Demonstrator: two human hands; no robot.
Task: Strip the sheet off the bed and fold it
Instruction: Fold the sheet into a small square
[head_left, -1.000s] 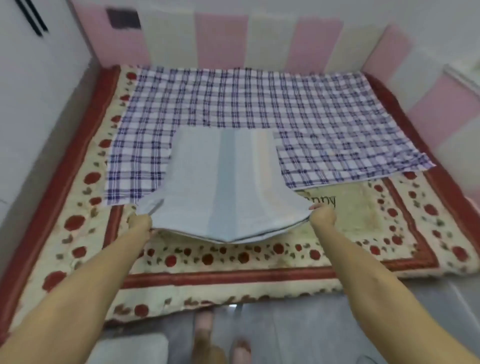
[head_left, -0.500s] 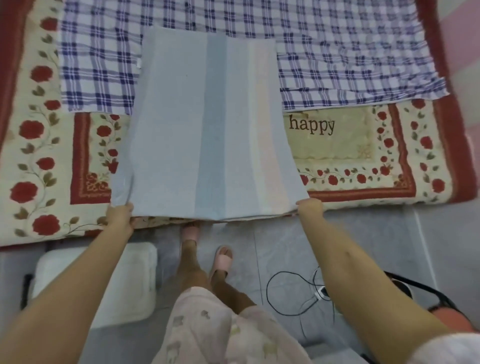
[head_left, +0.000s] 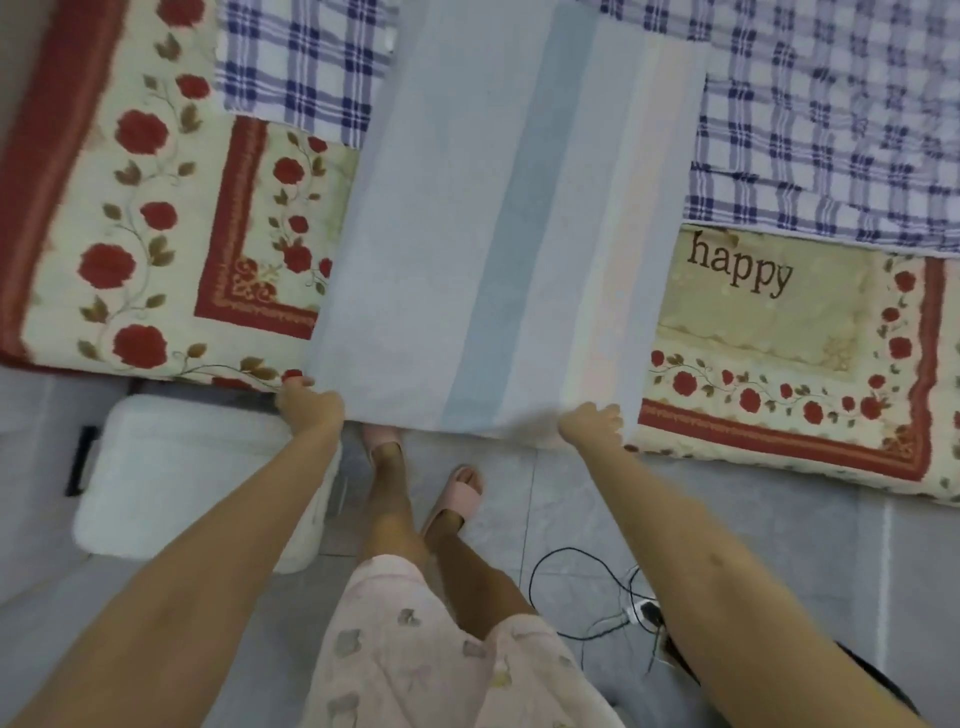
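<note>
- Fingers of the left hand (head_left: 310, 408) curl round the near left corner of the sheet (head_left: 493, 234) and grip it.
- Right hand (head_left: 592, 423) grips the near edge just inside the right corner, fingers curled on the hem.
- Pale blue with a darker middle stripe, the sheet lies as a long flat band, its near edge at the bed's edge.
- Rose-patterned quilt (head_left: 130, 234) lies beneath it, with "happy" printed to the right.
- Checked cloth (head_left: 831, 130) is spread farther back, under the sheet's far part.
- Grey tiled floor (head_left: 571, 493) holds a white box (head_left: 182, 467) by the left forearm, a black cable (head_left: 545, 566) and feet in pink slippers (head_left: 460, 493).
</note>
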